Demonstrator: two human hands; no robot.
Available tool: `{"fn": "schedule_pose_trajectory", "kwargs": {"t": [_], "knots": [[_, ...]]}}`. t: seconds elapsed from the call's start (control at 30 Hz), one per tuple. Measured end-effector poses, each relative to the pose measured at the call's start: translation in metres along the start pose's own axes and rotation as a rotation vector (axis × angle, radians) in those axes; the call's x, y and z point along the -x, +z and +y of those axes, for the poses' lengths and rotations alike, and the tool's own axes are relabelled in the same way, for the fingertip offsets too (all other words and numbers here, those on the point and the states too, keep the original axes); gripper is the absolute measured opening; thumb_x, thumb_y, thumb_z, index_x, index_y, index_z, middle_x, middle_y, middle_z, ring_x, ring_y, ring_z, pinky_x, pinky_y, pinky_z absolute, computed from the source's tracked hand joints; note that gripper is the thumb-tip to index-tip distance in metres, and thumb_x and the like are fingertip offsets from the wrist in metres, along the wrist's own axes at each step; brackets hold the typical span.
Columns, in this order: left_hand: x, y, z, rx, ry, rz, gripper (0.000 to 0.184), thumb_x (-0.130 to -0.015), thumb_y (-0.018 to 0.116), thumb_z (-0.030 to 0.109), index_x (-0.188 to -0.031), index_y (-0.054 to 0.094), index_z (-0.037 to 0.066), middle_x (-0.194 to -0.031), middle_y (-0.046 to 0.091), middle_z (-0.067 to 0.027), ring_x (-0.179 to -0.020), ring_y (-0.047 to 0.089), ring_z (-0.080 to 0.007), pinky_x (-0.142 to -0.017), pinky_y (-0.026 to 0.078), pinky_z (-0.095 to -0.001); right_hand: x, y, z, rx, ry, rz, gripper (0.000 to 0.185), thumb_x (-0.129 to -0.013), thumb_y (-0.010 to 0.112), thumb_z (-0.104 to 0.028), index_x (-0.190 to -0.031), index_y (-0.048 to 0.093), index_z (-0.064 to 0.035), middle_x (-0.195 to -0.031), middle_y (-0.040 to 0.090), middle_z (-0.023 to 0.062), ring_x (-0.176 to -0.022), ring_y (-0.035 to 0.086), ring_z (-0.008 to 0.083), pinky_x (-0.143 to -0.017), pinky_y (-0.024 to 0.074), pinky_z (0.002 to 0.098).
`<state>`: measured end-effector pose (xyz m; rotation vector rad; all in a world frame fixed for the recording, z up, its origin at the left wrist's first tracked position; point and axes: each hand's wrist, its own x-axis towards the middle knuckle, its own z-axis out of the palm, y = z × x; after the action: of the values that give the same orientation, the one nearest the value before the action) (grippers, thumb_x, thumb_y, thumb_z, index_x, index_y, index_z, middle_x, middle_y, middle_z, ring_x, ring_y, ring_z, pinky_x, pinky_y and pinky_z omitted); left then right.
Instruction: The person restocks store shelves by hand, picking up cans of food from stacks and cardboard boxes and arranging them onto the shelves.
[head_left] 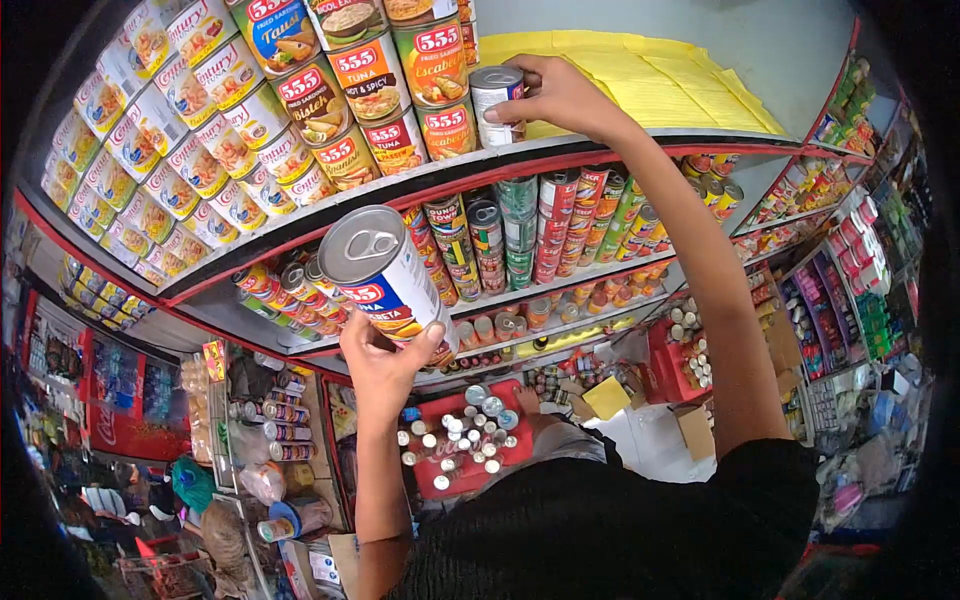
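Observation:
My left hand (385, 360) is closed around a 555 tuna can (400, 290) with a blue, white and red label, its pull-tab lid tilted up towards me. Whether a second can sits beneath it in the grip I cannot tell. My right hand (545, 95) grips a smaller-looking tin can (497, 95) on the upper shelf, thumb and fingers around its side. That can stands just right of the stacked 555 cans (430, 60). Yellow paper (640, 80) lines the shelf behind my right hand.
Stacked Century tuna cans (200, 165) fill the upper shelf's left part. A red-edged shelf lip (400, 190) runs across, with rows of cans (520, 230) below. Lower down, a red Coca-Cola table (430, 480) bears several cans, beside open cardboard (695, 430).

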<state>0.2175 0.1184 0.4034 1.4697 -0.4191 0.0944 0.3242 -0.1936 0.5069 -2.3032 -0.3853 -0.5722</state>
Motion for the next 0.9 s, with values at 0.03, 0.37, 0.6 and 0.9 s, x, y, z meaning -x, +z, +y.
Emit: {"fn": "schedule_pose_trajectory", "kwargs": {"t": [0.03,0.37,0.6,0.9], "knots": [[-0.002,0.0,-0.001,0.007,0.007,-0.013,0.039,-0.069,0.075,0.001,-0.102,0.054,-0.001,-0.096,0.064,-0.0096,-0.087,0.062,-0.0158,-0.081,0.049,-0.0317,0.002,0.0,-0.001,-0.044,0.045,-0.024,0.064,-0.071,0.077,-0.026,-0.118,0.05,0.0081,-0.094,0.064,0.0135,-0.082,0.062,0.0169,-0.071,0.0507,0.0283],[-0.008,0.012,0.007,0.001,-0.013,-0.087,0.041,-0.068,0.075,-0.001,-0.104,0.055,-0.001,-0.097,0.064,-0.0094,-0.087,0.063,-0.0154,-0.08,0.05,-0.031,0.011,0.002,-0.02,0.22,0.109,0.009,0.071,-0.071,0.076,-0.032,-0.122,0.046,0.0068,-0.097,0.063,0.0161,-0.087,0.062,0.0206,-0.077,0.0493,0.0304],[-0.009,0.019,0.008,0.013,-0.007,-0.111,0.041,-0.068,0.075,0.0,-0.104,0.055,-0.001,-0.096,0.064,-0.0087,-0.086,0.063,-0.0152,-0.079,0.05,-0.0301,0.0,-0.018,-0.003,-0.198,-0.088,-0.179,0.061,-0.078,0.069,-0.023,-0.128,0.044,0.0019,-0.122,0.054,0.0184,-0.106,0.055,0.0206,-0.093,0.0415,0.0293],[-0.007,0.015,0.008,0.03,-0.014,-0.118,0.041,-0.068,0.075,0.0,-0.104,0.055,-0.001,-0.095,0.064,-0.0088,-0.085,0.063,-0.0147,-0.078,0.051,-0.0293,0.005,-0.013,-0.016,-0.077,-0.008,-0.047,0.057,-0.077,0.07,-0.023,-0.125,0.049,-0.0005,-0.105,0.058,0.0128,-0.09,0.059,0.0174,-0.077,0.0511,0.0297]]}}
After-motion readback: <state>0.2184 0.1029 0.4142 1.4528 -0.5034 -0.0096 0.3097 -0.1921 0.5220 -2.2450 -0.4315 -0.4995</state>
